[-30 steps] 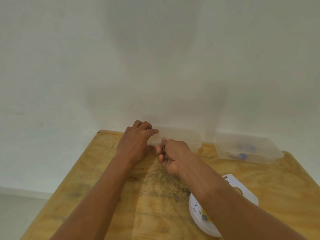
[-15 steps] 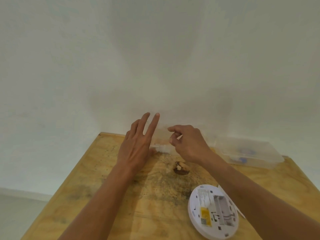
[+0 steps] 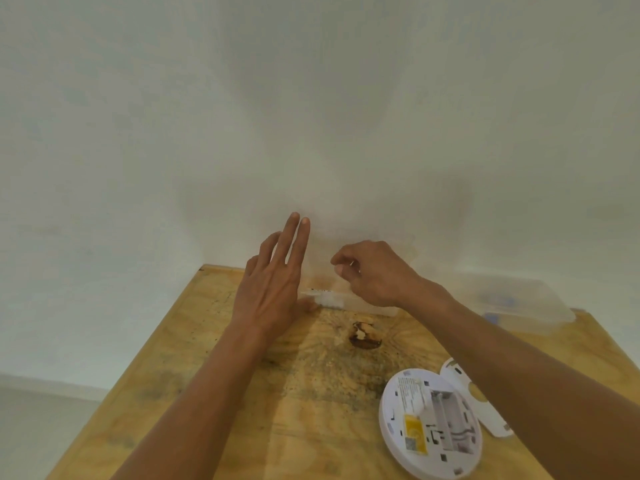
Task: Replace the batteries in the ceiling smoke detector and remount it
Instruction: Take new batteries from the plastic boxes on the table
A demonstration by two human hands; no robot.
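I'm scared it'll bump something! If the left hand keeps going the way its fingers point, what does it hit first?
Probably the white wall: the left hand points its straight fingers up and away over the table edge, with nothing visible between, though depth is unclear.

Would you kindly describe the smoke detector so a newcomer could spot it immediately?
On the plywood table, look to the near right corner. The smoke detector is the round white disc lying back-up beside its white mounting plate; only it shows a yellow label and an open battery bay.

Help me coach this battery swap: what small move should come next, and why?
Probably lower the right hand into the clear container by the wall to take a battery: the smoke detector lies back-up, its battery bay looking empty, and the left hand is open.
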